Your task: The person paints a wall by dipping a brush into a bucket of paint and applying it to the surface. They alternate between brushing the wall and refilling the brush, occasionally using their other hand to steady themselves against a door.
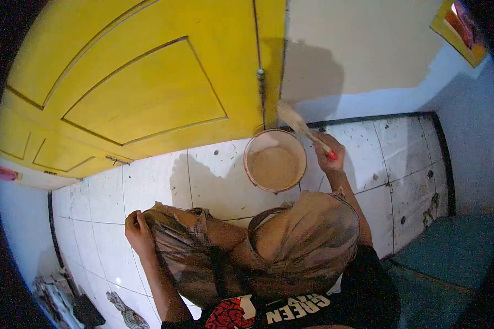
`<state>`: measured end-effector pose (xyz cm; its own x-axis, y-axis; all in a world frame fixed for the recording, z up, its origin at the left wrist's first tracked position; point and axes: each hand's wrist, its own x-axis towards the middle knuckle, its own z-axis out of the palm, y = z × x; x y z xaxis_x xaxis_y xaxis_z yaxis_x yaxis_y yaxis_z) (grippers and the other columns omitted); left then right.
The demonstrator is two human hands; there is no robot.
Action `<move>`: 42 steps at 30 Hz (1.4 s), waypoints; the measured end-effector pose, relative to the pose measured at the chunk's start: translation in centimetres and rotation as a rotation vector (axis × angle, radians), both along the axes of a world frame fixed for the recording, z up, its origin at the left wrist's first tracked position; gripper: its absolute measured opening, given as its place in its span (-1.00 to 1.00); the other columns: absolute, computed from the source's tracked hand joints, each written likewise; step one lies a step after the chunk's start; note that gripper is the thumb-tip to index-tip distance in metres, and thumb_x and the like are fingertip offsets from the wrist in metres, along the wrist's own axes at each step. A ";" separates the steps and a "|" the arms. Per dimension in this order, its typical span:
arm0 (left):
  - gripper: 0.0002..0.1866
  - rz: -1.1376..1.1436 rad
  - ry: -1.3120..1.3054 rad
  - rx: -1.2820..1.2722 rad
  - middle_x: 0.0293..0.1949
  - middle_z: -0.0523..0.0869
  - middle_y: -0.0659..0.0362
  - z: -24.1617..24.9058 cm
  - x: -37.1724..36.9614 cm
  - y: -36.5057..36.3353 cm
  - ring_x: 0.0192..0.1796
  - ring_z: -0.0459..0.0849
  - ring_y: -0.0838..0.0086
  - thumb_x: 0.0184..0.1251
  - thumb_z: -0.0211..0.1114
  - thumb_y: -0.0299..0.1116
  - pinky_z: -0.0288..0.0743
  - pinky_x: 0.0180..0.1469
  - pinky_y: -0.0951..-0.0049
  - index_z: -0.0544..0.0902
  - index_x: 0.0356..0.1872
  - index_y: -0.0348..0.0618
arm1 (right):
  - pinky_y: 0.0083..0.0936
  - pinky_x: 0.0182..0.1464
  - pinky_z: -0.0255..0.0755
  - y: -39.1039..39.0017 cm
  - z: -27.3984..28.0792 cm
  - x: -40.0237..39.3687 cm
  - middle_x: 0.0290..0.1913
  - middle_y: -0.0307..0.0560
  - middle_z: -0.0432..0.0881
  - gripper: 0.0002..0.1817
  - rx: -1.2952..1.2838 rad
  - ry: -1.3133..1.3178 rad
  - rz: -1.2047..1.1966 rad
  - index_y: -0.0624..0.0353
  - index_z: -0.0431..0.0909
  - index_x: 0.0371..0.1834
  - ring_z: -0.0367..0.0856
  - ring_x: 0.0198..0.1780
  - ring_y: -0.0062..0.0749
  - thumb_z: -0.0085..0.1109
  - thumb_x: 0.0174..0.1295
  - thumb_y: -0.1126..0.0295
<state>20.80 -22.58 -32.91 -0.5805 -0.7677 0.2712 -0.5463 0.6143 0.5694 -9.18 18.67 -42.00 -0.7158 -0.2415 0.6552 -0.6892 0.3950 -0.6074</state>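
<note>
My right hand [333, 152] is closed around a paintbrush [298, 122], whose red handle end sticks out by my fingers. The beige-coated bristles point up and left, at the lower wall beside the yellow door frame. Just left of that hand, a round paint bucket [271, 141] stands on the floor with beige paint [275, 164] inside. My left hand [139, 231] is at my left knee, its fingers curled on the edge of my brown shorts [175, 249].
A yellow panelled door [148, 90] rises ahead. Right of it, the wall [362, 49] is beige above a pale strip. White floor tiles [225, 189] carry specks and stains. Teal fabric [444, 268] lies at lower right, a patterned cloth [126, 312] at lower left.
</note>
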 end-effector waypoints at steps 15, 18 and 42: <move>-0.72 0.007 -0.024 -0.003 -0.34 0.62 -0.09 -0.7 -0.3 -0.5 -0.30 0.57 0.17 0.28 0.11 -0.32 0.43 -0.20 0.32 0.57 -0.31 -0.43 | -0.40 -0.18 0.48 2.6 0.5 -2.0 -0.27 -0.01 0.65 -0.77 -0.144 -0.050 0.045 0.31 0.56 -0.20 0.62 -0.25 -0.26 0.17 0.09 0.44; -0.73 -0.002 0.021 -0.014 -0.34 0.61 -0.10 -1.8 0.2 -1.4 -0.29 0.57 0.12 0.27 0.10 -0.33 0.42 -0.19 0.28 0.57 -0.31 -0.42 | -0.56 -0.32 0.53 6.6 -2.2 -3.3 -0.18 0.03 0.61 -0.80 -0.219 -0.001 -0.311 0.34 0.57 -0.18 0.61 -0.26 -0.42 0.02 0.23 0.46; -0.73 -0.026 -0.058 0.002 -0.32 0.60 -0.10 -2.1 -0.4 -1.3 -0.29 0.56 0.08 0.27 0.10 -0.31 0.42 -0.19 0.25 0.57 -0.33 -0.39 | -0.29 -0.27 0.51 3.1 2.3 -0.8 -0.29 -0.08 0.63 -0.73 0.154 0.004 -0.067 0.10 0.53 -0.13 0.59 -0.27 -0.11 0.15 0.06 0.38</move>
